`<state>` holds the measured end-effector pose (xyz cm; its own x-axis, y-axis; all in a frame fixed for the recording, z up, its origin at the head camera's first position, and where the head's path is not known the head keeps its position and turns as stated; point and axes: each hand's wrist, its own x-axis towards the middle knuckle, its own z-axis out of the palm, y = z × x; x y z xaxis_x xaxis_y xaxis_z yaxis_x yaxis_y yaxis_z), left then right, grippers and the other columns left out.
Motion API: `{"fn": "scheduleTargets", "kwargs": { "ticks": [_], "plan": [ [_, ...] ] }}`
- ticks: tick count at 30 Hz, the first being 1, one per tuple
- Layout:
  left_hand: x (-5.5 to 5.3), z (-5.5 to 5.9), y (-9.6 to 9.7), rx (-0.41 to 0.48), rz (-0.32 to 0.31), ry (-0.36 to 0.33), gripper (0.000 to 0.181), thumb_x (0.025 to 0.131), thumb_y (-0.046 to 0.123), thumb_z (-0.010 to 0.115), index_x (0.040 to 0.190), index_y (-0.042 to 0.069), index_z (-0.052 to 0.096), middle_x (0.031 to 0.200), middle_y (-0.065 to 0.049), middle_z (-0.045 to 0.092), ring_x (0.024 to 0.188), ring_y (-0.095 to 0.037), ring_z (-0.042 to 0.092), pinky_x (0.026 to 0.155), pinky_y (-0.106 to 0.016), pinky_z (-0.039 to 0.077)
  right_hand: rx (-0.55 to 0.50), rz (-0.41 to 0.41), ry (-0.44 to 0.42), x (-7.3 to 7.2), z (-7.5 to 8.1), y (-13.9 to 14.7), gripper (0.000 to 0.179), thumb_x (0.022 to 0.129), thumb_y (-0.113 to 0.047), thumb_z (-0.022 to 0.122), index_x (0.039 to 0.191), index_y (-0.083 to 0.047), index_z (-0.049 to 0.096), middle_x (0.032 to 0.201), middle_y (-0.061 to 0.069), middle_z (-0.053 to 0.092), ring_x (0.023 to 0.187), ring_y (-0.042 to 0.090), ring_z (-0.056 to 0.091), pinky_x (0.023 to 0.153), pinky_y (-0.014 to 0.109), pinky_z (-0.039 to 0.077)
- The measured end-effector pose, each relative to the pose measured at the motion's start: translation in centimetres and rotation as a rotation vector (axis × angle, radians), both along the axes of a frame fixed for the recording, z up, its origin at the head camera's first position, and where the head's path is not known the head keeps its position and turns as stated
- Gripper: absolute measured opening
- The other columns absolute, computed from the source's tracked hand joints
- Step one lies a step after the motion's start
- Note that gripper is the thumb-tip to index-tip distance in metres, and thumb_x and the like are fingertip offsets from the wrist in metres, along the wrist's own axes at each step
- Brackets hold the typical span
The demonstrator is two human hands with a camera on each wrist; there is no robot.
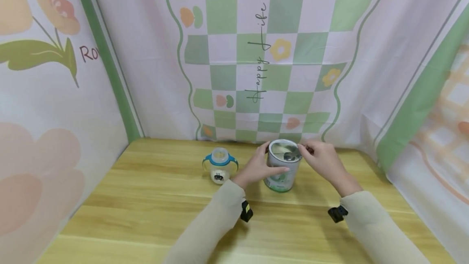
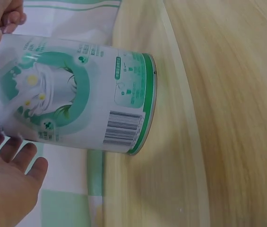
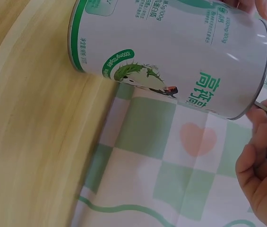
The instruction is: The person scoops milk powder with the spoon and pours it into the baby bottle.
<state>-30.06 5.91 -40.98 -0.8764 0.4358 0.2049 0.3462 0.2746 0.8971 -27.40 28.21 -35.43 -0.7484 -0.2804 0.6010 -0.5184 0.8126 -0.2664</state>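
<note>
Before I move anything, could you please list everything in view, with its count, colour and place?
Table: one, tan wood, below everything else on it.
Bottle: one, clear and blue with two handles, on the table.
Can: one, white and green, upright on the table, right of the bottle.
Spoon: one, silvery, at the can's top.
Printed cloth: number of pieces unclear, white with green and peach prints, hanging behind the table and at both sides.
Wrist devices: two, black, one at each wrist.
Sleeves: two, beige, on the forearms.
Left fingers: one set, bare, around the can's side.
Right fingers: one set, bare, pinching the spoon's handle.
</note>
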Motion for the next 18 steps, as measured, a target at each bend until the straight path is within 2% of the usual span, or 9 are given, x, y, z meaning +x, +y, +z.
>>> {"fn": "scheduleTargets", "kwargs": {
  "ticks": [3, 7, 13, 18],
  "plan": [
    [0.1, 0.2, 0.3, 0.005, 0.020, -0.030, 0.104, 0.078, 0.049, 0.084, 0.158, 0.022, 0.025, 0.149, 0.001, 0.037, 0.130, -0.016, 0.044, 0.105, -0.045, 0.042, 0.022, -0.001, -0.012, -0.1, 0.1, -0.2, 0.034, 0.101, -0.018, 0.062, 0.068, -0.016, 0.057, 0.055, -0.007, 0.041, 0.047, 0.010, 0.036, 0.046, 0.028, 0.034],
    [-0.1, 0.1, 0.7, 0.054, 0.020, -0.056, 0.102, 0.077, 0.045, 0.087, 0.157, 0.027, 0.027, 0.146, 0.003, 0.040, 0.125, -0.016, 0.048, 0.100, -0.041, 0.045, 0.044, 0.011, 0.013, -0.2, -0.1, -0.2, 0.030, 0.100, -0.015, 0.064, 0.070, -0.015, 0.060, 0.056, -0.008, 0.042, 0.047, 0.009, 0.037, 0.046, 0.028, 0.035],
    [-0.5, -0.1, 1.6, 0.159, -0.017, -0.043, 0.097, 0.078, 0.036, 0.088, 0.155, 0.020, 0.031, 0.141, 0.000, 0.046, 0.125, -0.025, 0.052, 0.097, -0.037, 0.047, 0.103, 0.000, 0.007, -0.5, 0.1, -0.3, 0.030, 0.099, -0.013, 0.065, 0.069, -0.014, 0.059, 0.056, -0.007, 0.045, 0.048, 0.010, 0.038, 0.047, 0.029, 0.036],
    [-0.7, -0.5, 2.0, 0.188, -0.004, -0.063, 0.095, 0.078, 0.031, 0.089, 0.154, 0.021, 0.032, 0.139, 0.003, 0.049, 0.126, -0.026, 0.053, 0.097, -0.035, 0.046, 0.153, 0.000, -0.020, -0.6, 0.4, -0.6, 0.031, 0.100, -0.014, 0.064, 0.070, -0.013, 0.057, 0.057, -0.006, 0.047, 0.048, 0.011, 0.039, 0.047, 0.030, 0.036]
  ]
}}
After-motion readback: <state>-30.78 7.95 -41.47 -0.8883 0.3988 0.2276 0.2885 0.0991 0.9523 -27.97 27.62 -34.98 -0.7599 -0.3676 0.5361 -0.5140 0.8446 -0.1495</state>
